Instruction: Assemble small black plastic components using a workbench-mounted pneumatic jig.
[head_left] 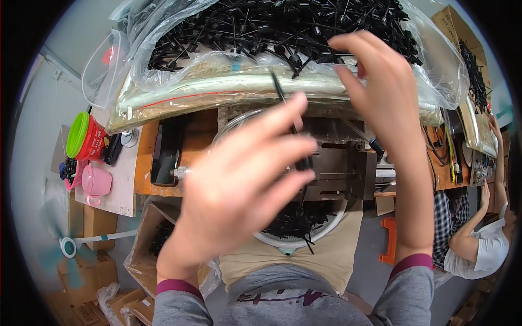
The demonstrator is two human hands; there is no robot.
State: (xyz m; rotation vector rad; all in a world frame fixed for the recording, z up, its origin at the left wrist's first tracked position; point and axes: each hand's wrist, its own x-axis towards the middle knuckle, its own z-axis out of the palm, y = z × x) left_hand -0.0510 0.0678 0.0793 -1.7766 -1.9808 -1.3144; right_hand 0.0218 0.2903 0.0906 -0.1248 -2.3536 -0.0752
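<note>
My left hand (234, 185), smeared by motion, is over the middle of the bench with its fingers closed round a thin black stick-like part (278, 87). Toward the far side, my right hand (380, 76) hovers at the near edge of a plastic-lined box (179, 98). Its thumb and forefinger are apart, with nothing visible between them. Many black parts with thin stems (261, 32) lie heaped in that box. In my lap, below the left hand, a round white basket (340, 214) holds more black parts.
A dark metal fixture (345, 168) sits on the bench beyond my lap. At left stand a pink cup (98, 180) and a red-and-green tub (86, 136). An open carton (144, 233) is beside my left leg, near a fan (68, 246). Another person (481, 247) sits at right.
</note>
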